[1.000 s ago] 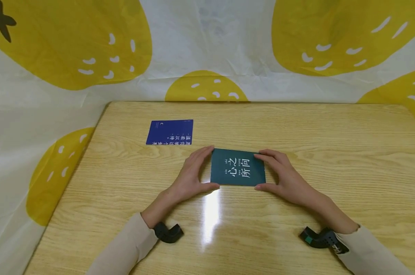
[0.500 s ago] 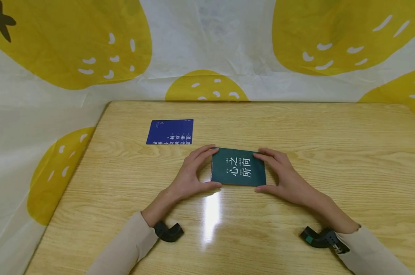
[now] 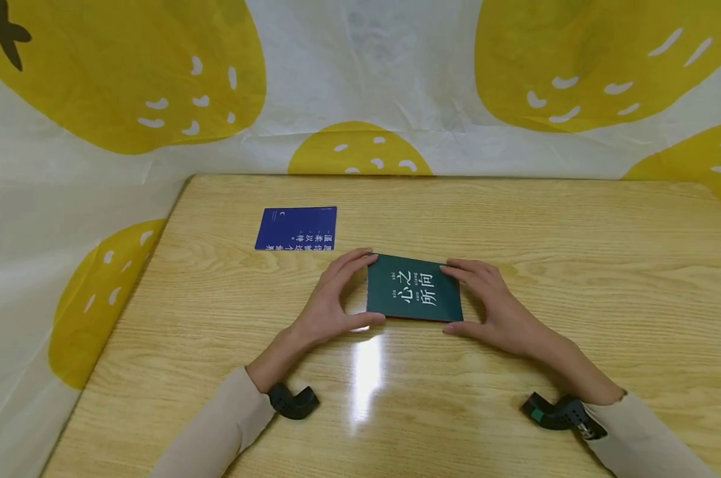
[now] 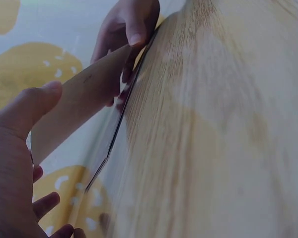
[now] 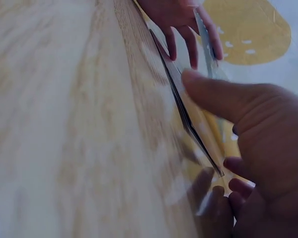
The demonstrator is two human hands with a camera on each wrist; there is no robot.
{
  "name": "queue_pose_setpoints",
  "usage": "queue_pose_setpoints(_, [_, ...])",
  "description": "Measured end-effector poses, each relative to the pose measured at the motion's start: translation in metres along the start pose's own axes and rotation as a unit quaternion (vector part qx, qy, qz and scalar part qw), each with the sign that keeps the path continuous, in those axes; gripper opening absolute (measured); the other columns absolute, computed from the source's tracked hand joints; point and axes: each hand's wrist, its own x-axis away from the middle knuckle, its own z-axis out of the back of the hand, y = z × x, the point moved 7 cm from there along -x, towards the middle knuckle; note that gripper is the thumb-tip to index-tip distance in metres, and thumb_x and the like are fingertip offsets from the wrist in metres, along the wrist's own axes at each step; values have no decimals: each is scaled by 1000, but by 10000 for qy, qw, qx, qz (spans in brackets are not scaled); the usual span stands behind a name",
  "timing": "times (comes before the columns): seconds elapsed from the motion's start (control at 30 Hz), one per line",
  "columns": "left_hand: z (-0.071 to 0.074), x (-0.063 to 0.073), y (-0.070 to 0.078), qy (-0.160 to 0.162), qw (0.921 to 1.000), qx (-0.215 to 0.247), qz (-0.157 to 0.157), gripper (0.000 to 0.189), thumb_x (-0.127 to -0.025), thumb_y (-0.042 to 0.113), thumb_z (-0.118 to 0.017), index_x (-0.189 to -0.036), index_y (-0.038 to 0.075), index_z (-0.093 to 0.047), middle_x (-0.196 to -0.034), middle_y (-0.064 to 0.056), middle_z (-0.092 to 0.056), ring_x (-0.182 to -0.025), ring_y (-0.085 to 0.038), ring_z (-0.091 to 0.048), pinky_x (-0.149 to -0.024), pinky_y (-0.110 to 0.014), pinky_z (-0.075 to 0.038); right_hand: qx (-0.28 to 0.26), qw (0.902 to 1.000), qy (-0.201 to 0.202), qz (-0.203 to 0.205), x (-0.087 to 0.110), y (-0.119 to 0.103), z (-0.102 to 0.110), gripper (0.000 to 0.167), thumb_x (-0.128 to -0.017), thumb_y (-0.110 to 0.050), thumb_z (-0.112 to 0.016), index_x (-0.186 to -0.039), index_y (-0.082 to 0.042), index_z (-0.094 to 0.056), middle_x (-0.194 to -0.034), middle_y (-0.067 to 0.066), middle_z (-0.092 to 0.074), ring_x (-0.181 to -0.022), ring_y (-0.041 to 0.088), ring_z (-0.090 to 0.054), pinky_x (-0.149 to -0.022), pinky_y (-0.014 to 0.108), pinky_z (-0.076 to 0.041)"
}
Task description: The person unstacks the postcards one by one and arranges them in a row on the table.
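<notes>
A dark green card (image 3: 417, 290) with white Chinese characters lies level between my two hands in the head view. My left hand (image 3: 327, 299) spans its left end, fingertips at the far edge and thumb at the near edge. At the right end, my right hand (image 3: 500, 305) holds it likewise between fingers and thumb. A thin reddish edge shows along the card's near side. The left wrist view shows a raised pale brown face (image 4: 84, 99) between both thumbs. Below it runs a thin dark edge (image 4: 125, 110); whether this is the same card, I cannot tell.
A blue card (image 3: 297, 228) with white print lies farther back and to the left on the wooden table (image 3: 546, 219). A white cloth (image 3: 372, 60) with yellow shapes hangs behind. Black wrist mounts (image 3: 295, 401) stick out from both sleeves.
The green card has tilted slightly, and its reddish near edge has come into sight. My left fingertips have shifted a little over its far left corner. The blue card stays put.
</notes>
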Motion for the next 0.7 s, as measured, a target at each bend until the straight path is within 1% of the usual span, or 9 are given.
queue_pose_setpoints(0.1, [1, 0, 1, 30, 10000, 89, -26, 88, -70, 35, -85, -145, 25, -41, -151, 4, -31, -139, -12, -23, -111, -45, -23, -88, 10000, 15, -16, 0, 0, 1, 88, -72, -33, -84, -146, -16, -40, -148, 12, -32, -135, 33, -21, -100, 60, -25])
queue_pose_setpoints(0.23, [2, 1, 4, 54, 9997, 200, -84, 87, -71, 35, -85, -145, 23, -41, -151, 4, -31, -139, -14, -24, -111, -45, -23, -272, 9996, 83, -29, 0, -1, 3, 88, -72, -29, -86, -146, -16, -39, -149, 12, -31, -136, 33, -20, -100, 60, -25])
queue_pose_setpoints(0.4, [5, 2, 6, 75, 9996, 224, -171, 82, -75, 44, -79, -145, 23, -41, -152, 4, -30, -139, -16, -24, -110, -49, -23, -509, 9985, 161, -122, 1, -3, 6, 88, -72, -26, -86, -146, -20, -39, -150, 9, -30, -136, 29, -21, -100, 58, -25])
queue_pose_setpoints(0.5, [8, 0, 8, 94, 9995, 158, -239, 77, -77, 46, -77, -143, 25, -44, -153, 4, -29, -140, -17, -24, -110, -51, -23, -593, 9978, 231, -157, 0, -4, 10, 84, -73, -23, -85, -145, -21, -41, -150, 8, -29, -136, 28, -21, -99, 58, -26])
queue_pose_setpoints(0.6, [13, -2, 12, 148, 9991, 62, -404, 71, -76, 42, -78, -138, 25, -49, -152, 3, -29, -139, -17, -24, -109, -51, -23, -583, 9977, 331, -108, -2, -7, 15, 79, -73, -19, -85, -141, -20, -45, -151, 8, -29, -135, 29, -20, -97, 60, -27])
queue_pose_setpoints(0.7, [18, -6, 17, 247, 9973, -83, -685, 65, -73, 36, -81, -131, 23, -55, -151, 1, -32, -138, -19, -27, -108, -50, -24, -549, 9977, 395, -19, -5, -10, 20, 74, -73, -17, -84, -138, -19, -49, -151, 7, -30, -135, 30, -21, -97, 62, -27])
